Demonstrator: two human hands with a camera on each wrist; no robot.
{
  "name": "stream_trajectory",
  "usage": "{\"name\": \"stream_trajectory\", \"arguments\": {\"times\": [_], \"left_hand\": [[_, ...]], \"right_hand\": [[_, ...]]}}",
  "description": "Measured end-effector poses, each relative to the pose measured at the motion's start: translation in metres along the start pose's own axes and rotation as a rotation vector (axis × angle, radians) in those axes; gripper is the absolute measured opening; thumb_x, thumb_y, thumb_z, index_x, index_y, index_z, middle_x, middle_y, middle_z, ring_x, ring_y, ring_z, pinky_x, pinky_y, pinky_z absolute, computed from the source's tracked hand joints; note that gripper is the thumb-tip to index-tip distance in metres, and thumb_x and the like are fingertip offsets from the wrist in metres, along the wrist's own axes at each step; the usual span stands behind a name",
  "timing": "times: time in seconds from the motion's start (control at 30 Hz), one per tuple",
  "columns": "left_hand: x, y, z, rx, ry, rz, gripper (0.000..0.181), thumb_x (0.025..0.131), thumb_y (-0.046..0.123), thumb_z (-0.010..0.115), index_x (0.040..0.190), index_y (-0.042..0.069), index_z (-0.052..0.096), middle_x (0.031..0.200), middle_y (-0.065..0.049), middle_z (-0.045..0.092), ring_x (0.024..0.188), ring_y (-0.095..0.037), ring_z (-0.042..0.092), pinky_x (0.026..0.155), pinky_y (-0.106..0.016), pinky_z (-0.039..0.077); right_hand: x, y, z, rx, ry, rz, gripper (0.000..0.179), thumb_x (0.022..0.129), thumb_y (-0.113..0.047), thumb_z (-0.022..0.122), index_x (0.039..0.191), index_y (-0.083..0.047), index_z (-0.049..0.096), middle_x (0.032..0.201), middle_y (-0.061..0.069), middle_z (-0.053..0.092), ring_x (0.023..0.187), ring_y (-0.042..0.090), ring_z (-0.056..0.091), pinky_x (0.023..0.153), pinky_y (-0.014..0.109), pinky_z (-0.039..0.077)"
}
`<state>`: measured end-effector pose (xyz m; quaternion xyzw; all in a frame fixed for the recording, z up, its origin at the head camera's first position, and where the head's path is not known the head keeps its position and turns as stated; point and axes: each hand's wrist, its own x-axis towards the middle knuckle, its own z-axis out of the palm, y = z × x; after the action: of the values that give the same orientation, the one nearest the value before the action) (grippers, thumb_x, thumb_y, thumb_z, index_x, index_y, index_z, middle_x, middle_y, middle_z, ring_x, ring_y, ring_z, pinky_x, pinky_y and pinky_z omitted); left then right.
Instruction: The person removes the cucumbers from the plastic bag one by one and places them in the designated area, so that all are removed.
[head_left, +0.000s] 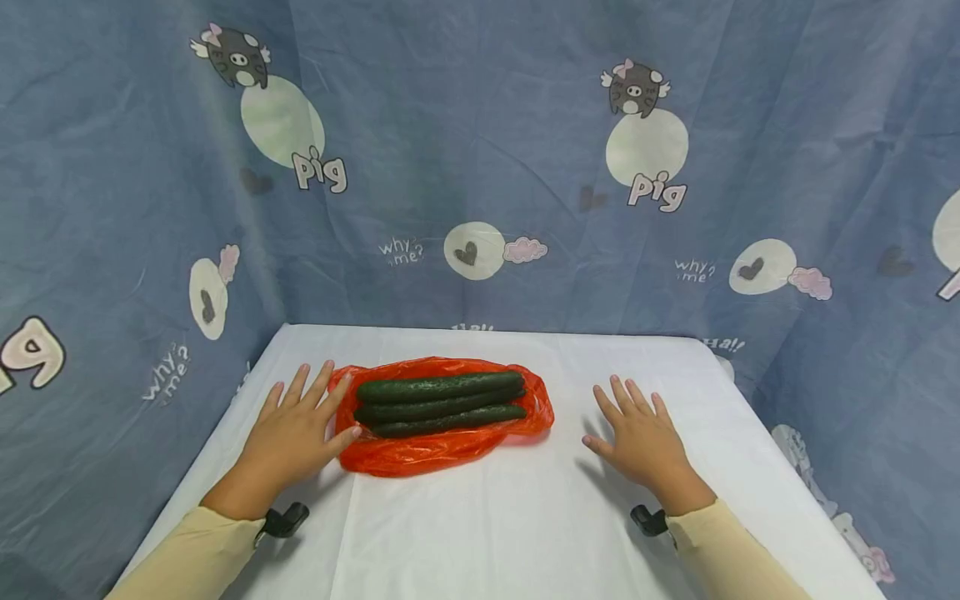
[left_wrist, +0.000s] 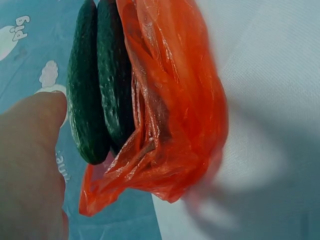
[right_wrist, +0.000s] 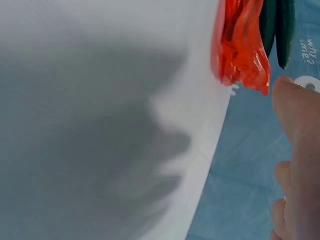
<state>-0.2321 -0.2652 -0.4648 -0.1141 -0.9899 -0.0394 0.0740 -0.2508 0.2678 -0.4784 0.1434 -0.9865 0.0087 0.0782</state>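
Three dark green cucumbers lie side by side in an opened red plastic bag on the white-covered table. In the head view my left hand is spread at the bag's left end, its thumb and index finger overlapping the edge. My right hand is held with fingers spread, apart from the bag on its right side. Neither hand holds anything. The left wrist view shows the bag's crumpled side and the cucumber ends beyond the thumb. From the right wrist, the bag's other end shows.
A white cloth covers the table. Blue printed curtain hangs behind it and along both sides. Small dark cameras are strapped at the left wrist and the right wrist. Patterned fabric bunches beside the right table edge.
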Motion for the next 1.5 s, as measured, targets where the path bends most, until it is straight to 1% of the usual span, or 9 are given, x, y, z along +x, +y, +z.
{"name": "stream_trajectory", "arguments": {"times": [0.23, 0.4, 0.57, 0.67, 0.83, 1.0, 1.17, 1.3, 1.5], "left_hand": [[-0.001, -0.002, 0.006, -0.012, -0.018, -0.013, 0.096, 0.095, 0.069, 0.058, 0.169, 0.022, 0.020, 0.176, -0.018, 0.012, 0.157, -0.054, 0.007, 0.123, -0.077, -0.002], [0.001, -0.003, 0.010, -0.095, -0.013, -0.048, 0.095, 0.096, 0.069, 0.056, 0.169, 0.020, 0.020, 0.174, -0.024, 0.006, 0.156, -0.059, 0.004, 0.122, -0.080, 0.002], [0.001, -0.004, 0.014, -0.311, -0.051, -0.132, 0.090, 0.101, 0.067, 0.049, 0.170, 0.020, 0.015, 0.168, -0.039, -0.009, 0.152, -0.065, -0.007, 0.112, -0.089, 0.012], [0.002, -0.004, 0.018, -0.475, -0.067, -0.169, 0.083, 0.105, 0.062, 0.045, 0.170, 0.023, 0.011, 0.166, -0.041, -0.009, 0.152, -0.066, -0.004, 0.107, -0.092, 0.015], [0.001, -0.002, 0.027, -0.711, -0.063, -0.202, 0.070, 0.111, 0.051, 0.041, 0.170, 0.026, 0.012, 0.170, -0.035, 0.003, 0.155, -0.060, 0.005, 0.111, -0.089, 0.012], [-0.004, -0.001, 0.036, -0.850, -0.035, -0.211, 0.066, 0.113, 0.045, 0.038, 0.170, 0.025, 0.012, 0.174, -0.025, 0.010, 0.159, -0.050, 0.008, 0.120, -0.081, 0.012], [-0.009, -0.001, 0.046, -0.893, -0.013, -0.218, 0.070, 0.112, 0.042, 0.042, 0.170, 0.019, 0.010, 0.172, -0.026, 0.018, 0.156, -0.052, 0.020, 0.122, -0.075, 0.020], [-0.008, -0.001, 0.055, -0.878, 0.033, -0.219, 0.073, 0.110, 0.040, 0.050, 0.170, 0.016, 0.016, 0.170, -0.026, 0.025, 0.154, -0.050, 0.027, 0.123, -0.068, 0.028], [-0.004, 0.001, 0.065, -0.876, 0.062, -0.232, 0.074, 0.107, 0.029, 0.060, 0.169, 0.015, 0.022, 0.168, -0.023, 0.033, 0.153, -0.042, 0.036, 0.116, -0.043, 0.041]], "right_hand": [[-0.005, -0.002, 0.008, 0.000, -0.001, 0.003, 0.087, 0.095, -0.068, 0.060, 0.164, -0.019, 0.039, 0.171, 0.019, 0.029, 0.158, 0.043, 0.025, 0.125, 0.071, 0.019], [-0.002, -0.004, 0.010, 0.011, 0.041, 0.012, 0.085, 0.094, -0.067, 0.062, 0.162, -0.019, 0.043, 0.166, 0.022, 0.037, 0.155, 0.045, 0.032, 0.125, 0.070, 0.022], [0.003, -0.009, 0.010, 0.064, 0.083, -0.008, 0.081, 0.094, -0.063, 0.065, 0.158, -0.017, 0.047, 0.159, 0.023, 0.047, 0.148, 0.047, 0.041, 0.124, 0.070, 0.027], [0.008, -0.014, 0.008, 0.086, 0.108, -0.023, 0.079, 0.094, -0.058, 0.068, 0.156, -0.014, 0.049, 0.154, 0.023, 0.052, 0.144, 0.047, 0.046, 0.123, 0.068, 0.030], [0.018, -0.025, 0.008, 0.119, 0.135, -0.057, 0.074, 0.094, -0.053, 0.070, 0.153, -0.011, 0.053, 0.148, 0.021, 0.057, 0.139, 0.043, 0.051, 0.122, 0.063, 0.036], [0.028, -0.038, 0.012, 0.149, 0.156, -0.096, 0.070, 0.094, -0.052, 0.070, 0.149, -0.011, 0.057, 0.144, 0.019, 0.060, 0.135, 0.040, 0.054, 0.120, 0.058, 0.041], [0.035, -0.053, 0.017, 0.180, 0.157, -0.102, 0.069, 0.092, -0.050, 0.073, 0.148, -0.012, 0.058, 0.142, 0.016, 0.061, 0.135, 0.039, 0.054, 0.118, 0.058, 0.043], [0.043, -0.065, 0.018, 0.212, 0.138, -0.103, 0.071, 0.091, -0.052, 0.074, 0.149, -0.015, 0.057, 0.143, 0.016, 0.060, 0.135, 0.039, 0.053, 0.117, 0.059, 0.044], [0.060, -0.084, 0.019, 0.247, 0.104, -0.122, 0.074, 0.093, -0.057, 0.072, 0.154, -0.019, 0.053, 0.148, 0.013, 0.057, 0.139, 0.036, 0.051, 0.119, 0.055, 0.043]]}}
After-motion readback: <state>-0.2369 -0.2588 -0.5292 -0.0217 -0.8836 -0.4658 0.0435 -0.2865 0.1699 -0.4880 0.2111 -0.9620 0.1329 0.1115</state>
